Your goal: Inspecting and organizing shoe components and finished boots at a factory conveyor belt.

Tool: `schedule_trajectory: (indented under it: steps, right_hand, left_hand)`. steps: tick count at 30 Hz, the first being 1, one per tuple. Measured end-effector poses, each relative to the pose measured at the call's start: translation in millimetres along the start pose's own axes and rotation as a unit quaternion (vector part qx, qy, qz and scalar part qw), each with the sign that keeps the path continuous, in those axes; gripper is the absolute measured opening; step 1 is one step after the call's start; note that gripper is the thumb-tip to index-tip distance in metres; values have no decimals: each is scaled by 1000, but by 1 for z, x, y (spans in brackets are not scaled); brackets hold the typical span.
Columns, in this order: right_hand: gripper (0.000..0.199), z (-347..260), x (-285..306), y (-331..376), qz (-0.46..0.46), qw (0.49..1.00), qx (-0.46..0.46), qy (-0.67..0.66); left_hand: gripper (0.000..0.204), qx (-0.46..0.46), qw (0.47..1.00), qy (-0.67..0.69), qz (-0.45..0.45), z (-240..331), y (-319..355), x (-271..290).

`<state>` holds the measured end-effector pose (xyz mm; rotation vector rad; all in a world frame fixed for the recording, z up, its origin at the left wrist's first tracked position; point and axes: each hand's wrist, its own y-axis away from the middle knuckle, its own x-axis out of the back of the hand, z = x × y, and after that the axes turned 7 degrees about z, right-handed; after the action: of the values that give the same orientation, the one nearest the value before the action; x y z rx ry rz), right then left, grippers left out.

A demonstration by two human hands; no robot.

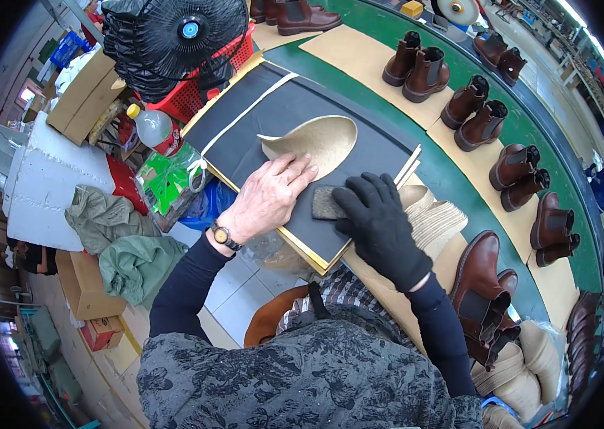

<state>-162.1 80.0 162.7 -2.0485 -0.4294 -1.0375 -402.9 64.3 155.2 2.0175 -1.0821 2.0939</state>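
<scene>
Beige curved insole (334, 139) on black-topped board (241, 107), person's bare left hand (271, 194) laid on its near edge, fingers close together, black-gloved right hand (380, 225) clasping dark grey block (326, 204) near insole.

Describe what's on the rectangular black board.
A curved beige insole, touched by the bare left hand, and a narrow white strap across one end. The black-gloved right hand holds a dark grey block over the board. The surface beneath these is hidden.
</scene>
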Motion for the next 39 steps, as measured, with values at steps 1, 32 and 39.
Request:
schedule_trajectory:
  steps: [1, 32, 39]
  right_hand:
    - [43, 1, 9, -1, -27, 999, 7, -27]
    - [26, 0, -19, -82, 91, 990, 97, 53]
    - [36, 12, -36, -97, 83, 995, 54, -19]
  left_hand:
    - [47, 10, 999, 38, -15, -2, 3, 1]
    - [21, 228, 905, 335, 130, -64, -52, -9]
    - [51, 12, 982, 106, 154, -17, -49, 38]
